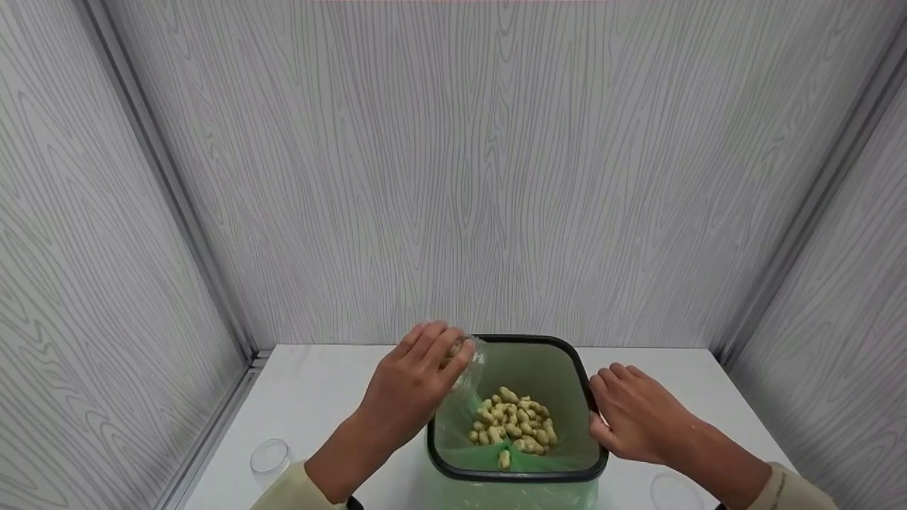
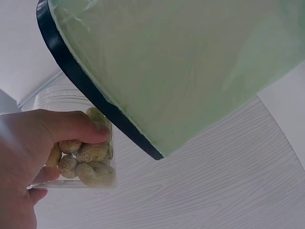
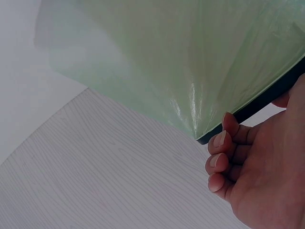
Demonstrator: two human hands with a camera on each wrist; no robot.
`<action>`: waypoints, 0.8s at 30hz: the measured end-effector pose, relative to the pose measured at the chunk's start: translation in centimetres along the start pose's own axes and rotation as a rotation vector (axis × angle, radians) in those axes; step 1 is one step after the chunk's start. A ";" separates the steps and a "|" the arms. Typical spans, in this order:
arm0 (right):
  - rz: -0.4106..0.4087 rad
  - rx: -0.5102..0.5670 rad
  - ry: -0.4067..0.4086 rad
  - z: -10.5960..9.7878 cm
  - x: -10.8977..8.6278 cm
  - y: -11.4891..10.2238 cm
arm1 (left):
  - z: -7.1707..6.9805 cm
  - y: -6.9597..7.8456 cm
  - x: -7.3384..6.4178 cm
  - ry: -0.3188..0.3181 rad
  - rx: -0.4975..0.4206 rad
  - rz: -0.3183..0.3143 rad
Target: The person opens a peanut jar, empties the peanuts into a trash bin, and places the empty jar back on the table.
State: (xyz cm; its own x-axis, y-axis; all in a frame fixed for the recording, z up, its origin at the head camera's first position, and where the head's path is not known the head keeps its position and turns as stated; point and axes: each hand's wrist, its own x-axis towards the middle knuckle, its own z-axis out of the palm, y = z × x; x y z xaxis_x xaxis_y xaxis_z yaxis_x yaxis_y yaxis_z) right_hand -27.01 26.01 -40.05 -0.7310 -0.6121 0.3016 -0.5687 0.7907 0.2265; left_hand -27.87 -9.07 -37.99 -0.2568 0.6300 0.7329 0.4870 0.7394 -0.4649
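A bin with a black rim (image 1: 521,477) and a green plastic liner (image 1: 545,464) stands in the middle of the head view. Inside it lies a heap of unshelled peanuts (image 1: 521,418). My left hand (image 1: 414,379) grips a clear plastic jar (image 2: 71,98) at the bin's left rim, tilted towards the opening in the head view. Several peanuts (image 2: 90,152) show through the jar's wall in the left wrist view. On the opposite side, my right hand (image 1: 638,414) holds the bin's rim, its fingers (image 3: 219,162) bent at the black edge.
A white table (image 1: 340,382) carries the bin. A clear round lid (image 1: 270,457) lies at the left, and another clear round piece (image 1: 677,491) at the front right. Wood-grain panels (image 1: 453,177) enclose the back and both sides.
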 end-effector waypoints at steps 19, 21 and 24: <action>0.012 0.014 -0.005 0.0 -0.1 -0.1 | -0.3 0.2 0.2 0.003 0.048 0.051; 0.011 0.012 -0.011 -0.1 0.0 -0.1 | -0.3 0.2 0.2 0.009 0.055 0.057; 0.015 0.012 -0.030 -0.2 0.1 -0.1 | -0.3 0.2 0.3 0.016 0.058 0.063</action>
State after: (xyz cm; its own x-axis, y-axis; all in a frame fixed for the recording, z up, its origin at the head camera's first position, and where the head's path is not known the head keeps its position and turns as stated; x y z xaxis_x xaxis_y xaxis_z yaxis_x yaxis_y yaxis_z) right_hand -26.94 25.85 -39.90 -0.7502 -0.6004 0.2769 -0.5620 0.7997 0.2113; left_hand -27.60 -8.82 -37.70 -0.2130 0.6722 0.7091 0.4526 0.7111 -0.5381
